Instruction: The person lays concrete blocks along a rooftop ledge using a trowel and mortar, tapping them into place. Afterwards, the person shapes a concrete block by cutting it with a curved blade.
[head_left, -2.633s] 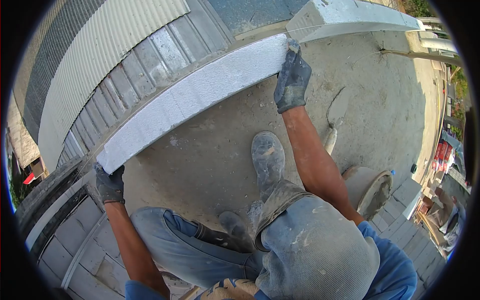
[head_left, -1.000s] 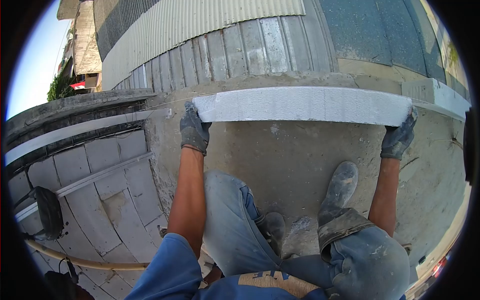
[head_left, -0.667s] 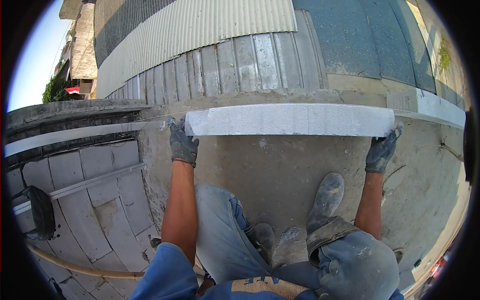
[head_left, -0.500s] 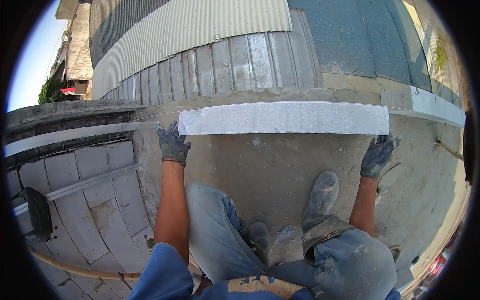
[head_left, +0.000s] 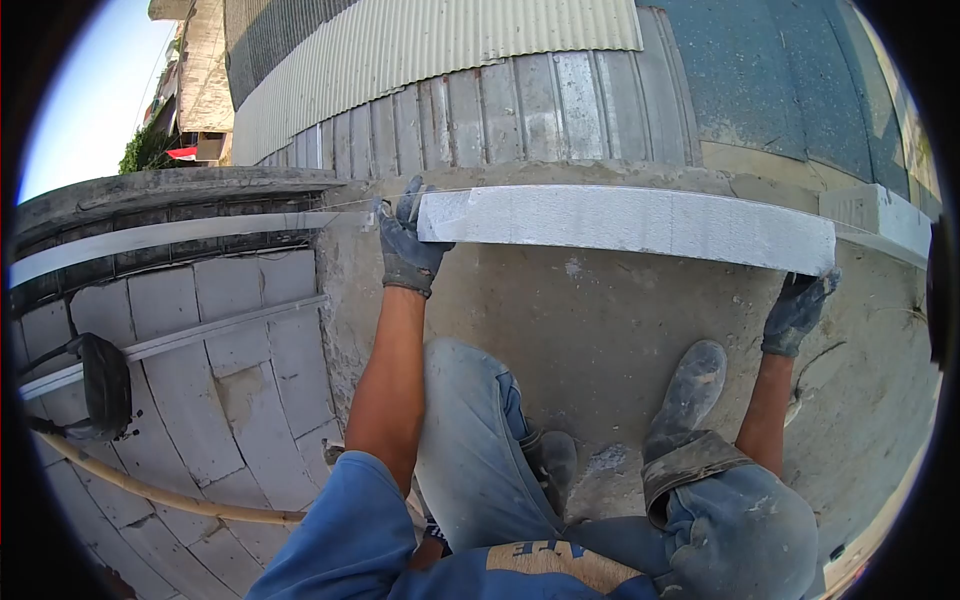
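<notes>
A long white lightweight concrete block [head_left: 630, 220] lies across the view in front of me, its rough face towards me. A thin taut string runs along its far edge. My left hand [head_left: 408, 245], in a dark grey work glove, grips the block's left end, with fingers up past its far corner and the thumb side against the end. At the opposite end, my gloved right hand [head_left: 797, 312] holds the lower right corner, its fingers partly hidden beneath the block.
Another white block [head_left: 880, 222] stands at the right. A pale bar [head_left: 160, 238] reaches in from the left above a block wall [head_left: 200, 370]. A black bag [head_left: 105, 385] hangs there. Metal roofing [head_left: 480, 110] lies beyond the ledge. My boots stand on the concrete floor [head_left: 600, 330].
The whole view has shifted, so the scene sits further right. My left hand has closed in around the block's left end. The block's right end now sits lower in view.
</notes>
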